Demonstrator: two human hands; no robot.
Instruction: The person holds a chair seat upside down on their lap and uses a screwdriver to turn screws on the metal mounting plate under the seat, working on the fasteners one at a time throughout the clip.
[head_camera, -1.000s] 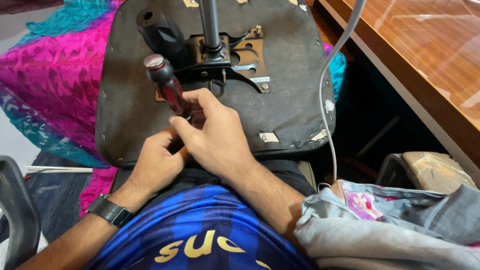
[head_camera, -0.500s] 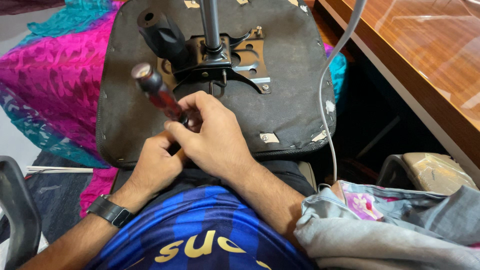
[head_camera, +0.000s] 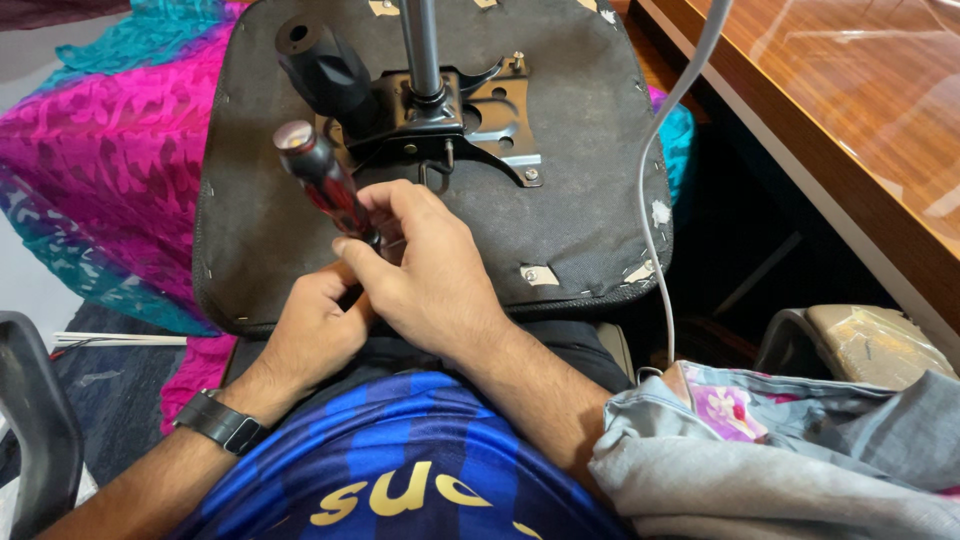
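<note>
An upturned office chair seat (head_camera: 560, 180) with a black fabric underside lies against my lap. A black metal mounting plate (head_camera: 470, 125) with a gas cylinder post (head_camera: 422, 50) is fixed at its centre. My right hand (head_camera: 425, 270) is wrapped around the lower part of a red and black screwdriver (head_camera: 322, 178), whose handle slants up and to the left. My left hand (head_camera: 310, 335) sits just under the right hand, against the seat's near edge, and seems to steady the tool's tip, which is hidden. A black wrist device (head_camera: 222, 425) is on my left wrist.
A black knob (head_camera: 320, 65) sticks out left of the plate. A pink and teal cloth (head_camera: 90, 150) lies at left. A wooden desk (head_camera: 850, 120) runs along the right, with a grey cable (head_camera: 655, 200) hanging down. Grey clothing (head_camera: 780, 460) is at lower right, a chair armrest (head_camera: 30, 410) at lower left.
The screwdriver handle has swung a little leftward and back as my right hand turned on it. My left hand has hardly moved.
</note>
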